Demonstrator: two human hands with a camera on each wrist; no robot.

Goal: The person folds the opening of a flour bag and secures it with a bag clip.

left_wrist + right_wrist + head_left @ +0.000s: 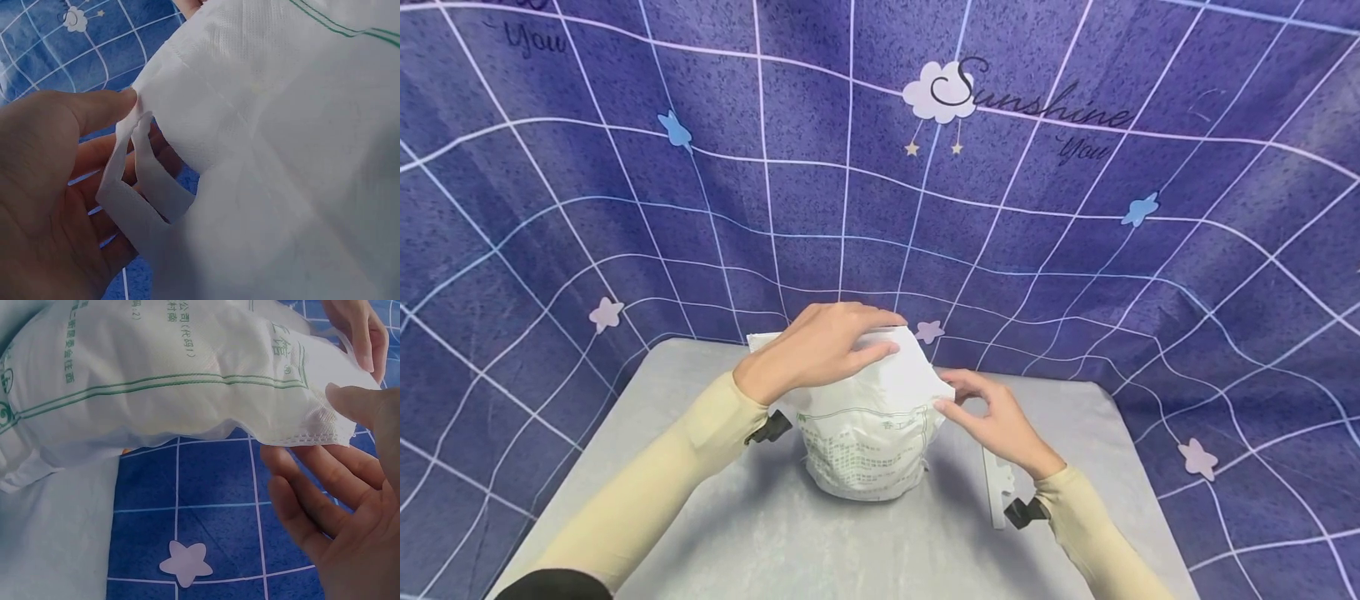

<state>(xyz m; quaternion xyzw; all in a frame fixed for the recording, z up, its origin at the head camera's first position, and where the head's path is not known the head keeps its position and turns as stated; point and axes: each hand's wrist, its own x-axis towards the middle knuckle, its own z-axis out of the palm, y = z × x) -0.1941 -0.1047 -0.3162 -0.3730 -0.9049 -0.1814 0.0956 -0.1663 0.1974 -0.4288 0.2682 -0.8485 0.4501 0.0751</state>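
Observation:
A plump white bag (865,450) with green printed lines and characters stands upright on the grey surface in the head view. My left hand (827,346) reaches over its top edge. In the left wrist view, the thumb of the left hand (69,169) presses the bag's rim while the fingers lie behind thin white strips (140,212) beside a cut-out. At the bag's upper right corner, my right hand (1000,417) pinches the edge. The right wrist view shows the right hand's thumb (353,406) above the stitched corner and its fingers below. The bag's contents are hidden.
A narrow white piece with a notched side (996,492) lies on the grey table (715,533), right of the bag and partly behind the right wrist. Blue-purple cloth (805,200) with grid lines, stars and clouds hangs around the table's back and sides.

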